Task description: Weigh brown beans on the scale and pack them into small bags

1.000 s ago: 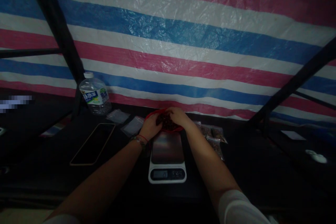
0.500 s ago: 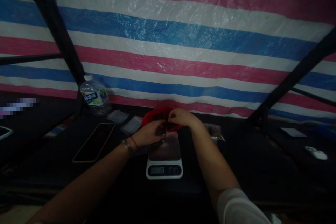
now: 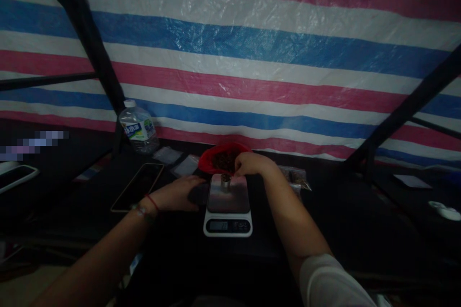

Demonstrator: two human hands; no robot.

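A white kitchen scale (image 3: 228, 228) with a metal plate and a lit display stands in front of me. A small metal cup (image 3: 225, 183) filled with brown bits rests on the plate's far part. Just behind is a red bowl or bag (image 3: 207, 162) holding dark brown pieces (image 3: 224, 159). My left hand (image 3: 182, 193) lies left of the scale, fingers stretched out, holding nothing I can see. At the red container's right side, my right hand (image 3: 248, 163) has its fingers curled together; whatever they pinch is hidden.
Clear plastic bags (image 3: 185, 165) lie left of the red container, near a phone (image 3: 139, 187) and a large plastic bottle (image 3: 139, 129). Filled small bags (image 3: 297, 177) lie to the right. Black frame bars (image 3: 90, 33) and a striped tarp (image 3: 252, 48) stand behind the table.
My left hand has let go of the metal cup and drawn back leftward off the scale. The cup stays on the plate. My right hand remains at the red container.
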